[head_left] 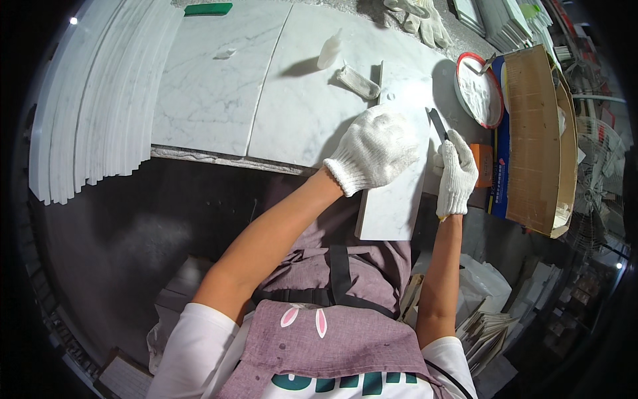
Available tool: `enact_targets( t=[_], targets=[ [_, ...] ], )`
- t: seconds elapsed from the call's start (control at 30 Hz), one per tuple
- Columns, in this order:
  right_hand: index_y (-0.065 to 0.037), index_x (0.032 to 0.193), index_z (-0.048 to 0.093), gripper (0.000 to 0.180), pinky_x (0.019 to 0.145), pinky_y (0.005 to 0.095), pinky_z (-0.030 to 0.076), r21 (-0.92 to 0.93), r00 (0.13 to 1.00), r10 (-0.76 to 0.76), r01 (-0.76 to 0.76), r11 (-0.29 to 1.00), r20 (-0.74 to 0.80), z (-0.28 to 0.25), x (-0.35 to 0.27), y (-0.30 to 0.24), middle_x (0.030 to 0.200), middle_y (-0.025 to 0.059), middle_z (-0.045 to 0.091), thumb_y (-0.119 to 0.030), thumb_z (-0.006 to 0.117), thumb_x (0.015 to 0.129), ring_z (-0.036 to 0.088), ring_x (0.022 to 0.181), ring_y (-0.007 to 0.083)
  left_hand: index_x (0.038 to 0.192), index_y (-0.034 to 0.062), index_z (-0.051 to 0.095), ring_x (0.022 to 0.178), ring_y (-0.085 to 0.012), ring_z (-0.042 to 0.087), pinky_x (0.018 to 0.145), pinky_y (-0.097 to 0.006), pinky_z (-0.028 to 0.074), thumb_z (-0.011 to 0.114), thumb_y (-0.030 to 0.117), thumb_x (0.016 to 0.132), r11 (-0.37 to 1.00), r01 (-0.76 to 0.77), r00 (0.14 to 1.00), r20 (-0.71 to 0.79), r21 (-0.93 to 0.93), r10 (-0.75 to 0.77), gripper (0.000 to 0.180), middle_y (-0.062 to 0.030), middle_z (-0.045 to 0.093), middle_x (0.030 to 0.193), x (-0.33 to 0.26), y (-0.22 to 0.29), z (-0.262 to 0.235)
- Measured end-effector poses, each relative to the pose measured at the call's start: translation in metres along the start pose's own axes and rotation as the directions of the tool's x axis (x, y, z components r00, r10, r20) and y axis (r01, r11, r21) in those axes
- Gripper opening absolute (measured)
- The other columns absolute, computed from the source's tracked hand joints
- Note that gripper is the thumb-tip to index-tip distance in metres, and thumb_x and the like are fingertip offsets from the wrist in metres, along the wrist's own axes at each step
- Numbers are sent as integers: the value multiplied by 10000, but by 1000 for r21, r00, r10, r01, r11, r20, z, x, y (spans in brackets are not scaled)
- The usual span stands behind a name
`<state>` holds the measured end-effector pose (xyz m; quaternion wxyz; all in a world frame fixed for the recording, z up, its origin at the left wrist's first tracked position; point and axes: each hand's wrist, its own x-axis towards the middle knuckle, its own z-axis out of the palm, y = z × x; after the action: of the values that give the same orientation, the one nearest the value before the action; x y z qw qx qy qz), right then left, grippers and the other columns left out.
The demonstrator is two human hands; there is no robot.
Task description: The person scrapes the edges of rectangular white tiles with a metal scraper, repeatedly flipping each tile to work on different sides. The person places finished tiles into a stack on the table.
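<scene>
A long, narrow white marble strip (392, 216) lies lengthwise in front of me, its near end jutting past the table edge. My left hand (382, 146), in a white knit glove, rests on its middle; its fingers are hidden beneath the rounded back of the glove. Just right of the strip, my right hand (457, 169), gloved the same way, is closed around a thin dark tool like a narrow blade or putty knife (436, 124), which points up and away. Beyond the left hand are a rolled white cloth (359, 82) and a small translucent bottle (329, 50).
A red-rimmed bowl of white paste (480, 96) stands at the right, beside an open cardboard box (535, 139) and an orange box (481, 165). Stacked marble strips (100, 93) fill the far left of the marble-topped table (206, 93). Spare gloves (425, 23) and a green block (208, 9) lie behind.
</scene>
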<state>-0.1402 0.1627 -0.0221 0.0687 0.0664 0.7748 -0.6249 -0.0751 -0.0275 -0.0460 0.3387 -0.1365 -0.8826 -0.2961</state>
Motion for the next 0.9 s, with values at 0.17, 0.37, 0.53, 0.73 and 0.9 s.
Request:
enact_targets(
  t=[0.17, 0.37, 0.53, 0.73, 0.9],
  targets=[
    [16, 1307, 658, 353, 565, 197, 456, 27, 1000, -18, 17, 999, 23, -2, 1, 5, 885, 13, 667, -101, 688, 975, 562, 655, 40, 1038, 141, 773, 1073, -305, 663, 993, -454, 503, 741, 275, 860, 999, 8, 1000, -18, -53, -9, 225, -91, 728, 1080, 2, -1, 0],
    [13, 1299, 663, 345, 569, 202, 461, 37, 1000, -26, 26, 999, 8, -3, -1, 4, 864, 11, 661, -117, 683, 980, 563, 651, 42, 1034, 140, 779, 1067, -308, 665, 990, -454, 507, 747, 280, 854, 996, 39, 999, -16, -75, -41, 231, -96, 730, 1067, 1, -1, 2],
    [-10, 1293, 675, 340, 579, 204, 477, -2, 1000, -12, 12, 1000, 6, -5, 1, 6, 858, 13, 675, -138, 687, 979, 582, 655, 48, 1034, 141, 782, 1065, -303, 665, 991, -454, 507, 745, 287, 859, 996, 48, 999, 8, -70, -47, 230, -93, 733, 1055, 1, 0, 0],
    [-11, 1298, 672, 344, 578, 205, 482, -3, 1000, 3, -3, 1000, 4, -6, 0, 6, 867, 15, 685, -132, 687, 976, 589, 662, 47, 1025, 113, 731, 999, -310, 661, 945, -471, 496, 683, 298, 871, 998, 7, 998, -54, -61, -11, 246, -100, 712, 1026, -1, -3, 8],
    [-15, 1312, 661, 348, 570, 207, 476, 176, 999, 38, -40, 984, 17, -15, 7, 12, 880, 15, 689, -127, 684, 982, 584, 662, 44, 1032, 123, 733, 1029, -305, 655, 967, -473, 489, 688, 295, 873, 997, 11, 999, -32, -77, -14, 239, -92, 712, 1036, 0, -2, 6]
  ],
)
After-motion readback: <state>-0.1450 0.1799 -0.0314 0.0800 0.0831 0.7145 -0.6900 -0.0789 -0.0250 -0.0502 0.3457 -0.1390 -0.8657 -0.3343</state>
